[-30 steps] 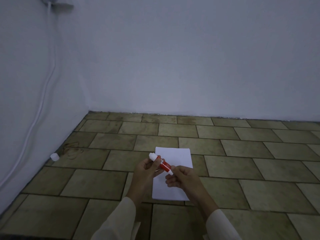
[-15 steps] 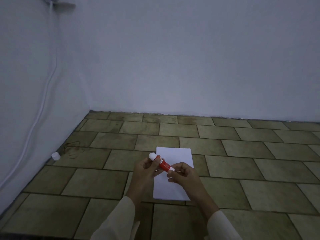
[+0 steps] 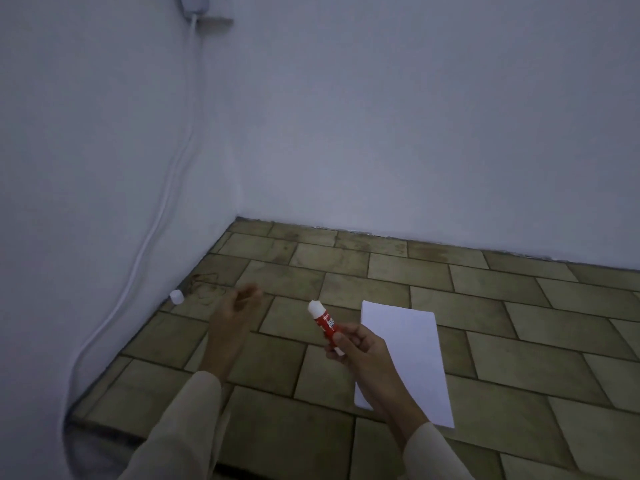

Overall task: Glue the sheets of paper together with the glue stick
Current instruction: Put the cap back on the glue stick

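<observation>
Gripping the glue stick (image 3: pixel 327 328) by its lower end, the right hand (image 3: pixel 360 353) holds it tilted in the air, white tip up and to the left, with its fingers (image 3: pixel 341 344) curled tight round the red barrel. The left hand (image 3: pixel 235 315) is stretched out to the left above the tiled floor (image 3: pixel 519 341). It is blurred, its fingers loosely bent and somewhat apart, with nothing visible between them. Beyond it, close against the wall (image 3: pixel 104 168), lies a small white cap (image 3: pixel 176 296), which I take to be the stick's own. The paper (image 3: pixel 408 355) lies flat on the floor just right of the right hand, its near left corner hidden behind the wrist. How many sheets it holds cannot be told, nor whether any glue is on it.

The step in hand looks like readying the stick: the tip seems bare, though the dim light leaves that unsure. Spreading is not yet begun. Next, the stick must turn tip-down over the top sheet and rub along it with light, even pressure while the free hand pins the paper, since a loose sheet on smooth tile will likely slide or wrinkle.
</observation>
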